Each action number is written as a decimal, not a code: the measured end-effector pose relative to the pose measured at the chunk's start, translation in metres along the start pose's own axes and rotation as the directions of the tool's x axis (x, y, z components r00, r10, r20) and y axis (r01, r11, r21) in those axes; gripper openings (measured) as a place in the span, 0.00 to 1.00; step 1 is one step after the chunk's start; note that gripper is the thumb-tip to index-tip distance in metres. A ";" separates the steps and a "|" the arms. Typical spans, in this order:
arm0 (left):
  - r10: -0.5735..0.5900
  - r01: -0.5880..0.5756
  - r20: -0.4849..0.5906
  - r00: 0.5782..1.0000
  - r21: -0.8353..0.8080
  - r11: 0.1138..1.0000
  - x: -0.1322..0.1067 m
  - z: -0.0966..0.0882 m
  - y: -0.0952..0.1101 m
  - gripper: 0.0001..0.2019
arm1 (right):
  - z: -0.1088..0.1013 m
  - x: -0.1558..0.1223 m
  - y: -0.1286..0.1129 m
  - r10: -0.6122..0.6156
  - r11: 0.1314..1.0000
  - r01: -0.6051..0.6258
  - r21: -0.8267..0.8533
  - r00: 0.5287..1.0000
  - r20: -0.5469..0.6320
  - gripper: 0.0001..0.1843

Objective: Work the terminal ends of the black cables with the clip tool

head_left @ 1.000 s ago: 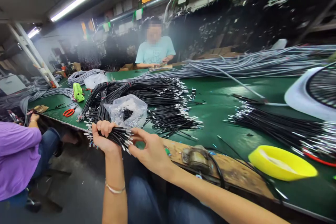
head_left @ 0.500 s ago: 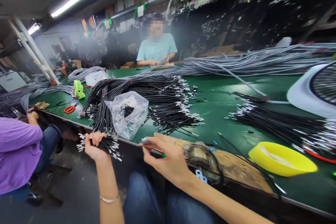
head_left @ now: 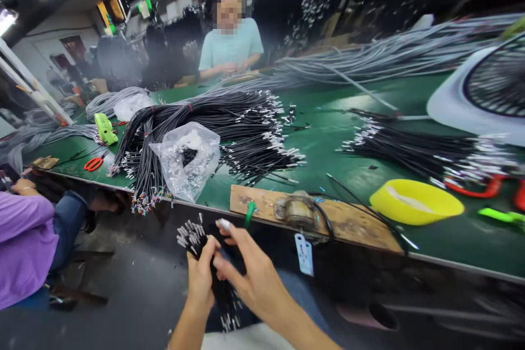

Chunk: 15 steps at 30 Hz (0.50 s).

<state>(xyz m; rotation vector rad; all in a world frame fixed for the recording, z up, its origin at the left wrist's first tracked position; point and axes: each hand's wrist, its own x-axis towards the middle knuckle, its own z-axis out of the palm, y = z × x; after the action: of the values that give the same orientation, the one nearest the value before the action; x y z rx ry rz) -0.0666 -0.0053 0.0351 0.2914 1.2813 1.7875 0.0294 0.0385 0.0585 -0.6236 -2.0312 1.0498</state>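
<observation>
In the head view, I am looking down past the near edge of the green-topped work table (head_left: 340, 158) to my two hands, which are hanging below the edge and above my lap.

My left hand (head_left: 200, 281) is clenching a bundle of thin black wires (head_left: 191, 238) with silvery metal-capped ends. The bundle's long axis is running steeply, tilted from upper left to lower right. One fan of capped ends is sticking up out of my fist toward the table edge, and the other is poking out below my wrist.

My right hand (head_left: 252, 279) is sitting just to the right of the bundle, touching it or nearly so. Its thumb and forefinger are pinching a small pale tip (head_left: 224, 224) raised just beside the upper ends. I cannot tell whether that tip belongs to a wire from the bundle. The left hand is the one wrapping the bundle, while the right is lying alongside it.

Up on the table, a large heap of black wires (head_left: 221, 120) and a crumpled clear plastic bag (head_left: 186, 156) are lying beyond my hands, and a worn wooden board (head_left: 356, 224) and a shallow yellow plastic bowl (head_left: 414, 203) are off to the right. A person in a light blue shirt (head_left: 230, 46) is working at the far side.
</observation>
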 end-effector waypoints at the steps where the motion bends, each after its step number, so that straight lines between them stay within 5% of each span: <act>1: 0.014 -0.014 -0.035 0.999 0.018 1.000 -0.002 0.001 -0.002 0.16 | 0.007 -0.019 0.008 0.093 0.994 -0.096 0.061 0.995 0.049 0.33; 3: 0.028 -0.024 -0.080 0.996 0.052 0.998 -0.005 0.006 -0.006 0.17 | 0.019 -0.050 0.025 0.249 0.943 -0.287 0.168 0.945 0.213 0.44; 7: -0.011 0.026 -0.097 0.995 0.151 0.988 -0.015 0.016 -0.013 0.16 | 0.034 -0.087 0.050 0.402 0.763 -0.532 0.368 0.835 0.376 0.37; 12: -0.126 0.109 0.063 0.990 0.223 0.969 -0.026 0.022 -0.029 0.17 | 0.031 -0.114 0.065 0.514 0.301 -0.730 0.614 0.666 0.540 0.29; 15: -0.066 0.049 0.073 0.995 0.210 0.976 -0.028 0.027 -0.048 0.16 | 0.026 -0.119 0.069 0.614 0.051 -0.652 0.756 0.618 0.491 0.22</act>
<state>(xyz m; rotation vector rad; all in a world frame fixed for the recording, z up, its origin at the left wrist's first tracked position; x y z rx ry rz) -0.0085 -0.0061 0.0142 0.4342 1.4080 1.5794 0.0855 -0.0190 -0.0560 -0.8779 -0.7160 2.4736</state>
